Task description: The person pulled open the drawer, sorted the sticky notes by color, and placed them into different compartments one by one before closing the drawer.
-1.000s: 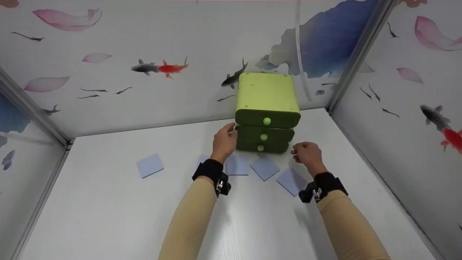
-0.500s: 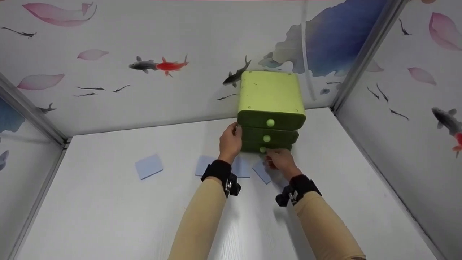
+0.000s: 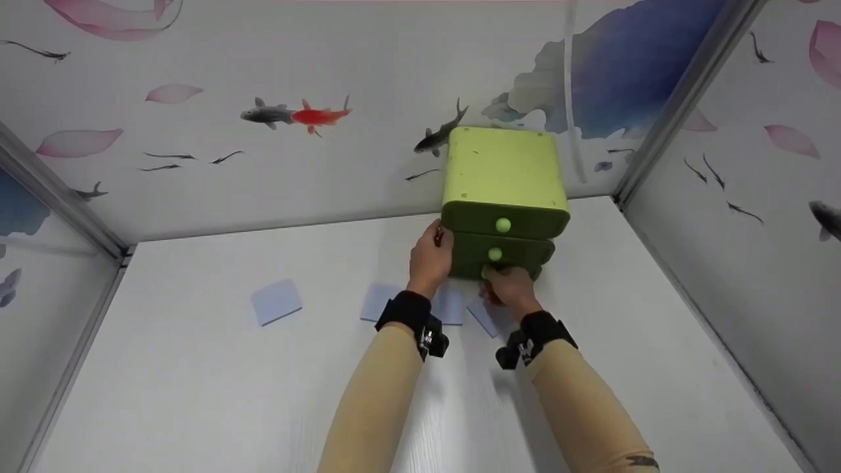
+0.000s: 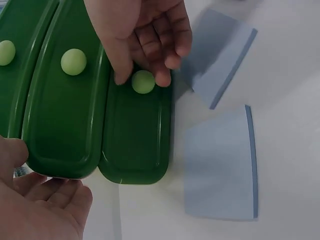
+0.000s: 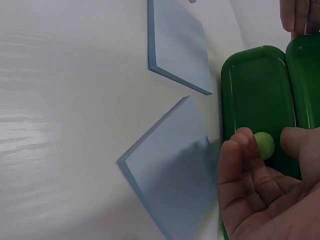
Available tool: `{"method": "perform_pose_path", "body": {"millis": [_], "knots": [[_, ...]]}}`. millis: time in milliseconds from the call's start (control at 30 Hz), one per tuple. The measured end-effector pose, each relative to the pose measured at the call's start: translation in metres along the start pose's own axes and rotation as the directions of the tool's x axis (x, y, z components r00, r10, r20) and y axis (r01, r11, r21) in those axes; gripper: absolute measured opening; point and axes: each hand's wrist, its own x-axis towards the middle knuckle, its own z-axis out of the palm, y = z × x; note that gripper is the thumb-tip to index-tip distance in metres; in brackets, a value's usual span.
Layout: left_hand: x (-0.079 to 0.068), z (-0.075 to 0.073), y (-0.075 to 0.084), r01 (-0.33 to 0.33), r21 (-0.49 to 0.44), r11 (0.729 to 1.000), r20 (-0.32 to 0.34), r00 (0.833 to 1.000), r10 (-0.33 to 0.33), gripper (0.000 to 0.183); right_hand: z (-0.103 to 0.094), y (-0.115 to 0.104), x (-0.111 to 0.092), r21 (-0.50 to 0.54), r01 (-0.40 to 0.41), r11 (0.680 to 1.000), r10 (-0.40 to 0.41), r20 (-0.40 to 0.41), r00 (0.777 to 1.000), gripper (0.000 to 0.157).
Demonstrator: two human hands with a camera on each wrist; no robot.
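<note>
A light-green cabinet [image 3: 506, 167] with several dark-green drawers and round pale knobs stands against the back wall. My left hand [image 3: 430, 261] grips its left side; in the left wrist view the thumb [image 4: 15, 151] lies on the front and the fingers reach behind the edge. At the bottom drawer [image 4: 135, 145], my right hand [image 3: 509, 286] has its thumb and bent fingers on either side of the knob [image 5: 265, 145]. A narrow gap shows between thumb and knob in the right wrist view. All the drawers are in.
Several flat pale-blue square pieces lie on the white table [image 3: 230, 387]. One blue square [image 3: 276, 302] is apart at the left; another blue square [image 5: 175, 165] lies below my right hand. Printed walls [image 3: 295, 171] enclose the table at the back and sides.
My right hand has moved left from beside the cabinet to the bottom drawer's knob. The left hand has closed in on the cabinet's left side. The head view has shifted slightly.
</note>
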Motion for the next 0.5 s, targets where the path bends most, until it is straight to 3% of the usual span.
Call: {"method": "perform_pose_path", "body": {"millis": [200, 500], "knots": [[-0.0045, 0.0015, 0.0062, 0.018, 0.032, 0.999, -0.031, 0.999, -0.017, 0.046, -0.0048, -0.0001, 0.0021, -0.078, 0.004, 0.997, -0.005, -0.017, 1.000, 0.032], [-0.0066, -0.0034, 0.0054, 0.021, 0.097, 0.995, -0.060, 0.998, -0.015, 0.042, -0.0039, 0.0015, 0.0042, -0.085, 0.013, 0.996, -0.012, 0.011, 1.000, 0.030]]}}
